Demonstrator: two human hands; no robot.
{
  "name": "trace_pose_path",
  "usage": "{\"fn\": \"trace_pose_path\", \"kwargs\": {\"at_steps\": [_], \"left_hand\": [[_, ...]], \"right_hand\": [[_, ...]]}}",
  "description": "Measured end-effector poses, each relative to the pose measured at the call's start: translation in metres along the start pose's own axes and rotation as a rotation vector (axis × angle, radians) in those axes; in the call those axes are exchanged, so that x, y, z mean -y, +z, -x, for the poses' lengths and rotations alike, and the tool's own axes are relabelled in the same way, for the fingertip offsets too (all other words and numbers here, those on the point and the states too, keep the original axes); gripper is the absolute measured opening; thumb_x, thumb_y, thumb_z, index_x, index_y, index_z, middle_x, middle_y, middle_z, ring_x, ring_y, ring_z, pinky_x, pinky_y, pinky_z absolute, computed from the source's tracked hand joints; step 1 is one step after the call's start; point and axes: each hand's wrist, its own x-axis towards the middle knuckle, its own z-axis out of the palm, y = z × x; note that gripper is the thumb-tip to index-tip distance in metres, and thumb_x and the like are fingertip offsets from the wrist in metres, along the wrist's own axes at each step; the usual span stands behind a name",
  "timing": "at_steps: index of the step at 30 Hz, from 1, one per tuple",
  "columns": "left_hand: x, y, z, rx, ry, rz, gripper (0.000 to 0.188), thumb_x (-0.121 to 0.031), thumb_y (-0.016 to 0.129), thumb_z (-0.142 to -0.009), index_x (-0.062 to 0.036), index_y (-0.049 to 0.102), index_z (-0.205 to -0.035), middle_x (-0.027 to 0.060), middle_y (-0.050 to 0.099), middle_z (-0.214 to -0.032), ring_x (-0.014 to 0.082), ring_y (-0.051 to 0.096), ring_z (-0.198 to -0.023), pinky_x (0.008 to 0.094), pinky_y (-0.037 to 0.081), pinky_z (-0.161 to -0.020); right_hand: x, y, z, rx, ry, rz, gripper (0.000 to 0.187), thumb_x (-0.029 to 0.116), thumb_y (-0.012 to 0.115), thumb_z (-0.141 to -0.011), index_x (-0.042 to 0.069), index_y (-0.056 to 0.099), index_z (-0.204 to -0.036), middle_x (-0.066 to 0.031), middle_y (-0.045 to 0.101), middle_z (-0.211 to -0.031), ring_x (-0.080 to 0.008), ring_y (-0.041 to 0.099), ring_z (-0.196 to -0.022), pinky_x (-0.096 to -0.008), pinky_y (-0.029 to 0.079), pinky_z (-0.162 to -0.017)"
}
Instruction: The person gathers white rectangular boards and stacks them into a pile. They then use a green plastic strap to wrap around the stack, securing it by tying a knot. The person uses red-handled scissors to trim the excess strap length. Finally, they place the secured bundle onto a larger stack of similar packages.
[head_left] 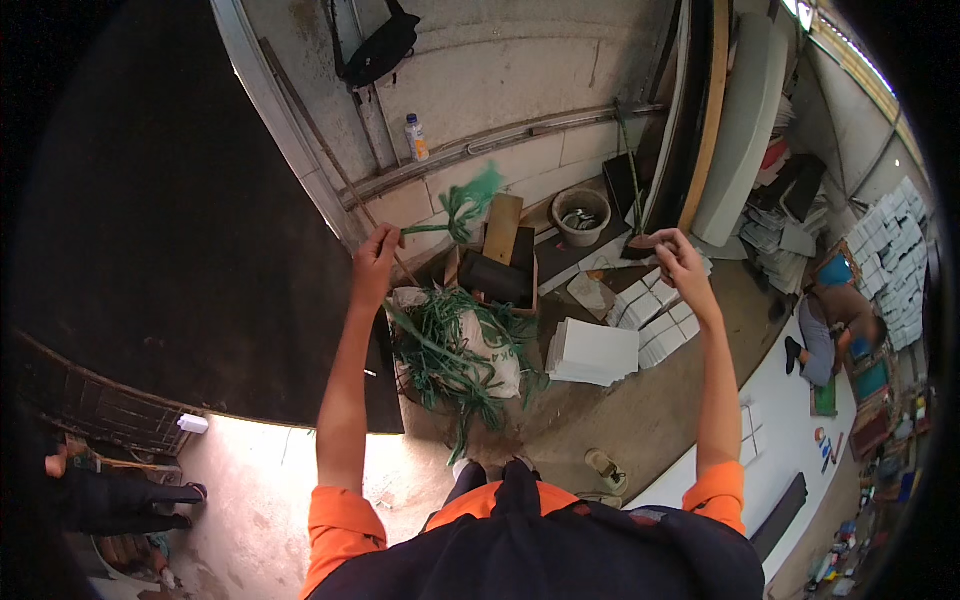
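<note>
A green strand (460,208) is pinched by the left hand (375,262) over the tangled pile (432,342) near the floor's (562,440) wall-side edge, where snags could be caused by tugging; whether the curled right hand (680,262) is empty cannot be told.

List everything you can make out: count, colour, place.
Strand: one, green, upper centre
Strand heap: one, green, over sack
Sack: one, white, centre floor
Box: one, brown, behind sack
Bucket: one, pale, by wall
Stacks: several, white, right of sack
Bottle: one, pale, wall ledge
Bag: one, black, upper wall
Panel: one, black, left
Sheet: one, white, lower right
Other people: at least two, mixed clothing, either side
Clutter: uncounted, mixed, right edge
Left hand: one, bare, gripping strand
Right hand: one, bare, right of centre
</note>
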Motion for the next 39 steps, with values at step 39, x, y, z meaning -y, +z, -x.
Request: {"fn": "trace_pose_path", "kwargs": {"at_steps": [39], "left_hand": [[-0.089, 0.152, 0.041, 0.363, 0.037, 0.133, 0.026, -0.027, 0.055, -0.085, -0.0015, 0.060, -0.086, 0.0047, 0.058, -0.072, 0.0123, 0.052, -0.067, 0.0272, 0.041, -0.062]], "right_hand": [[0.023, 0.072, 0.021, 0.079, -0.145, -0.299, 0.044, 0.015, 0.063, -0.078, 0.005, 0.045, -0.117, -0.0080, 0.056, -0.106, -0.0130, 0.050, -0.101, -0.0258, 0.041, -0.082]]}}
